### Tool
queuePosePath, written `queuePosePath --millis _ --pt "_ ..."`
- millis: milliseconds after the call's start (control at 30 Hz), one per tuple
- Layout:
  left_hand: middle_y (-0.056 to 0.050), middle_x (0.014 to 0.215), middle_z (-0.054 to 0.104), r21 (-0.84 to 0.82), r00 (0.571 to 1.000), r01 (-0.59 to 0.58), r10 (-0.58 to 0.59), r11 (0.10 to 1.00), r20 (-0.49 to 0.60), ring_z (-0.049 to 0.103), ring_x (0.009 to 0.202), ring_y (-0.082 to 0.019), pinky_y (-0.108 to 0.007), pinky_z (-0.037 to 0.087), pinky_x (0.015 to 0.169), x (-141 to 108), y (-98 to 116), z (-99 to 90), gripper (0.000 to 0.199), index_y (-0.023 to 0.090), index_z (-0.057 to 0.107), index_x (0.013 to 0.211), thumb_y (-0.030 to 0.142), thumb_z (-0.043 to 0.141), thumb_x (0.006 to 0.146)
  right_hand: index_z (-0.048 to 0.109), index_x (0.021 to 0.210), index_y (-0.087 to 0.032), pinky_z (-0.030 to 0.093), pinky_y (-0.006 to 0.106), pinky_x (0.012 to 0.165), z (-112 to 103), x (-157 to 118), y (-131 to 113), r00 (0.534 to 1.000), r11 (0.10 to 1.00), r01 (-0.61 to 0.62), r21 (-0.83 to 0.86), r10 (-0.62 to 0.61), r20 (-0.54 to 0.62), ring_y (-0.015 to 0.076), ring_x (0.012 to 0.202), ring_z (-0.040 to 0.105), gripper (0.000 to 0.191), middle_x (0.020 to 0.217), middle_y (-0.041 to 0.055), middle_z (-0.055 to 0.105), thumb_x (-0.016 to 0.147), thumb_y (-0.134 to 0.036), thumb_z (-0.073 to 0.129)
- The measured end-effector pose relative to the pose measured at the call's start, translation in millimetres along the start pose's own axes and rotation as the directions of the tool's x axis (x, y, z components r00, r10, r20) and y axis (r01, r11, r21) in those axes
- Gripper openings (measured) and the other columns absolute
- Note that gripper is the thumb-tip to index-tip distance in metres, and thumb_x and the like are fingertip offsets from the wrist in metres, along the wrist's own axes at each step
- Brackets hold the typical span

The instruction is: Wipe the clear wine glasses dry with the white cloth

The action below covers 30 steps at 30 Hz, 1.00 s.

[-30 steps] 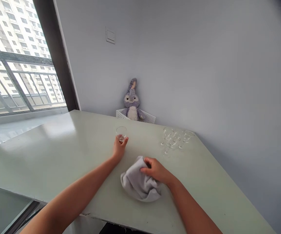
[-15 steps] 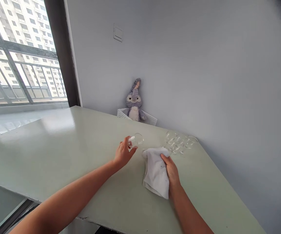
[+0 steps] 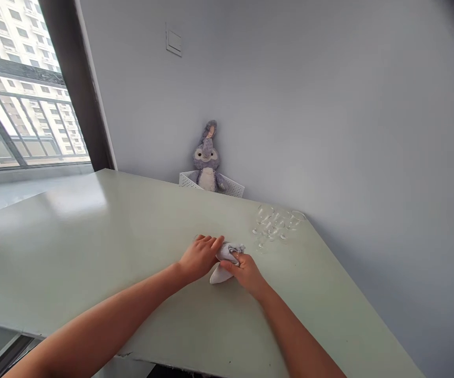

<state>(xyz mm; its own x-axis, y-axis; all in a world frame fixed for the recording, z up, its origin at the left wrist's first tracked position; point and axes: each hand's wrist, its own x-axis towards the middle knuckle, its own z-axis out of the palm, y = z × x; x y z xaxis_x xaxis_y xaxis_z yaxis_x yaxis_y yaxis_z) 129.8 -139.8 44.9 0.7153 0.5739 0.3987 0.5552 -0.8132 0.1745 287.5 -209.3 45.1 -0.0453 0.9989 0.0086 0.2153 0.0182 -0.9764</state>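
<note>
**Crumpled white fabric cloth (image 3: 223, 254) gathered between two hands over a glossy pale-green bench (image 3: 151, 226)**

The cloth is bunched near the middle of the bench, one loose corner hanging toward the person. The bare right hand (image 3: 250, 274) pinches it, thumb on the near side, fingers narrow around the folds. The bare left hand (image 3: 200, 258) lies against its other side, fingertips touching; whether those fingers close on anything I cannot tell (the back of the hand hides what is beneath). Good handling here would mean a steady left hand, light pressure from the right, and that loose corner tucked in so it cannot drag. Elbow room matters too: the cluster of clear stemmed glasses (image 3: 276, 227) stands to the right, beyond the right hand, and a wide sweep could knock them.
</note>
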Motion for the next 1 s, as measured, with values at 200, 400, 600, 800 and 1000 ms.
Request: queuePosePath --millis 200,400,600,800,1000 --pt "-0.006 0.086 0.063 0.169 0.974 -0.101 0.131 0.981 -0.183 0.051 0.092 -0.021 -0.046 0.022 0.098 3.6 -8.6 -17.8 0.026 0.023 0.054 0.106 0.031 0.051 0.081 0.06 0.082 -0.017 0.043 0.024 0.04 -4.6 6.5 2.9 0.982 0.796 -0.12 0.594 0.184 -0.049 0.0108 0.043 0.049 0.035 0.058 -0.0015 0.055 0.069 -0.05 0.061" --pt "-0.001 0.057 0.054 -0.462 0.946 0.147 0.011 0.875 0.323 0.046 0.055 -0.012 -0.026 0.038 0.06 4.2 -22.4 -30.4 0.047 0.018 0.064 0.081 0.055 0.035 0.082 0.064 0.079 -0.016 0.043 0.025 0.052 -23.1 -9.5 -14.7 0.983 0.971 -0.015 0.241 -0.03 0.181 0.0126 0.058 0.05 0.025 0.063 -0.0013 0.055 0.061 -0.031 0.073" --pt "-0.001 0.054 0.054 -0.63 0.829 0.356 0.079 0.69 0.554 0.044 0.049 -0.011 -0.024 0.037 0.054 2.7 -15.1 -32.0 0.058 0.015 0.063 0.085 0.056 0.022 0.084 0.066 0.074 -0.013 0.04 0.025 0.057 -32.2 -4.5 -9.5 0.968 0.976 0.01 0.215 -0.064 0.244 0.0127 0.06 0.049 0.025 0.064 0.0003 0.057 0.065 -0.037 0.069" --pt "-0.007 0.074 0.06 -0.119 0.996 -0.027 0.016 0.993 -0.088 0.051 0.08 -0.021 -0.04 0.028 0.087 5.0 -5.5 -21.0 0.035 0.02 0.06 0.095 0.048 0.046 0.079 0.063 0.084 -0.016 0.044 0.026 0.051 -20.4 5.6 3.2 0.998 0.86 -0.056 0.508 0.061 0.006 0.0118 0.054 0.05 0.033 0.062 -0.0006 0.055 0.067 -0.043 0.066" --pt "0.001 0.053 0.047 -0.528 0.94 0.246 -0.067 0.813 0.335 0.038 0.051 -0.01 -0.025 0.032 0.056 5.3 -18.3 -26.5 0.044 0.017 0.061 0.068 0.056 0.043 0.077 0.064 0.079 -0.016 0.039 0.023 0.059 -29.5 -6.6 -11.6 0.988 0.994 0.03 0.106 -0.045 0.146 0.011 0.063 0.046 0.024 0.066 -0.0024 0.052 0.063 -0.032 0.072"
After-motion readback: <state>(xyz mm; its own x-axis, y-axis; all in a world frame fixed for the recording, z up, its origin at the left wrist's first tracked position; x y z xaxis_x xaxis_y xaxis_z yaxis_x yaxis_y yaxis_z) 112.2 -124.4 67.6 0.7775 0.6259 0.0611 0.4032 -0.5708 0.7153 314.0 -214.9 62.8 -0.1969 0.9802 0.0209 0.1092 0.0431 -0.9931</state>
